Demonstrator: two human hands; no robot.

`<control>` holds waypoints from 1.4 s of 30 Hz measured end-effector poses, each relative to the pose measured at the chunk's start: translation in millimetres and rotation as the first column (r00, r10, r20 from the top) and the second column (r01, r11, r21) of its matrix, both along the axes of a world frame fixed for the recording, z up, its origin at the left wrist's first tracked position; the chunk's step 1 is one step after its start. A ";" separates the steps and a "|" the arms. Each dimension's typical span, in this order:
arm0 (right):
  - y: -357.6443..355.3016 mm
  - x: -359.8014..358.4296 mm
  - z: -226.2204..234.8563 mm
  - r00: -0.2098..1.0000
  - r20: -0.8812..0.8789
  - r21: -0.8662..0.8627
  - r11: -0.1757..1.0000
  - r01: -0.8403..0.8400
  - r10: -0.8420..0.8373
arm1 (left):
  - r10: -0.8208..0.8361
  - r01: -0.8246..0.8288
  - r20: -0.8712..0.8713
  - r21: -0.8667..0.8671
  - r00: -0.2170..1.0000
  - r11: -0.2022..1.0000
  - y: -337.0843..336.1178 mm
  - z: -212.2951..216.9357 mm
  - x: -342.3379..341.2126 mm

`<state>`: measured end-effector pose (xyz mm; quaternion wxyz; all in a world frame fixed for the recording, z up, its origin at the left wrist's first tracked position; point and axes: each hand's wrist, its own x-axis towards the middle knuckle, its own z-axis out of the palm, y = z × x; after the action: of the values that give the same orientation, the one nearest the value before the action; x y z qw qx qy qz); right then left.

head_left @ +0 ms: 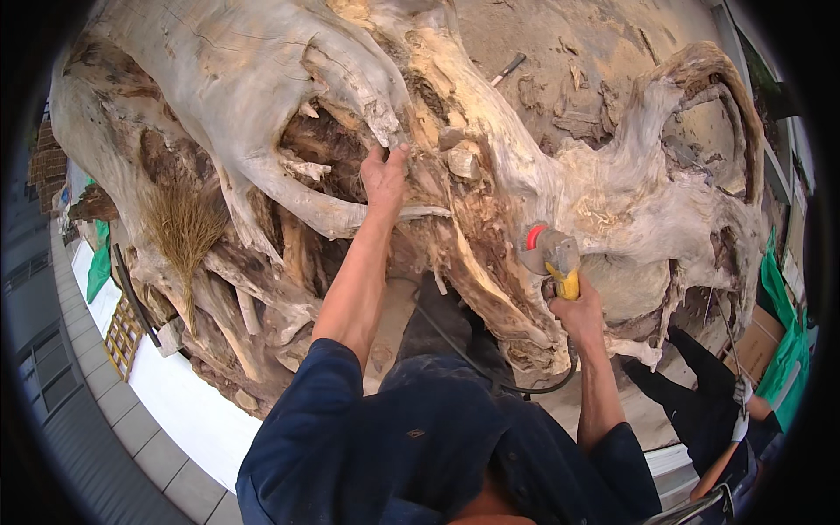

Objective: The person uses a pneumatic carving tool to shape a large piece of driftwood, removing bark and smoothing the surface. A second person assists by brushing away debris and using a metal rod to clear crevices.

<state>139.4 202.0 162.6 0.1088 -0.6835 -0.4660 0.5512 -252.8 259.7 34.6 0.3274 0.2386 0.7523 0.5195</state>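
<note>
Flanking the wood [210, 74] on its left were a hammer [133, 293] and a broom [184, 219], the broom's bristles spread against it. The wood, pale and deeply hollowed, filled most of the ground before the person. The left hand [385, 182], ungloved, reached to the tip of a stub [381, 122]; its fingertips met the end, but whether they gripped it could not be told. A cord [455, 350] looped past the person's legs toward the grinder [567, 262], which was over the wood, right of centre. The right hand [579, 313], also bare, had its fingers wrapped around the grinder's yellow body. Disc contact with the wood could not be confirmed, nor could running. Judged hazards: with a single hand on the tool, a disc catching in a crevice could cause kickback; slack cord near the legs could snag or trip; a brittle stub could snap under pressure from the left hand. At far right, a gloved co-worker [678, 385] stood near enough that flung chips could be a concern.
</note>
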 end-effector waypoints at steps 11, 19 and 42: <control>3.5 4.6 -31.8 0.995 0.078 0.012 0.998 -0.060 0.058 | -0.033 0.002 0.284 0.109 0.958 0.994 2.4 15.9 5.2; 9.0 0.2 -33.3 0.991 0.054 -0.003 0.992 -0.123 0.123 | 0.072 -0.088 0.145 0.106 0.987 0.991 4.7 12.6 22.1; 65.1 0.3 -64.4 0.990 -0.031 -0.069 0.987 -0.142 0.140 | 0.271 -0.271 -0.006 -0.035 0.962 0.962 -1.1 41.8 34.3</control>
<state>139.6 267.0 98.2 0.0513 -0.6451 -0.4919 0.5825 -218.5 258.6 76.3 0.2567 0.1279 0.7872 0.5460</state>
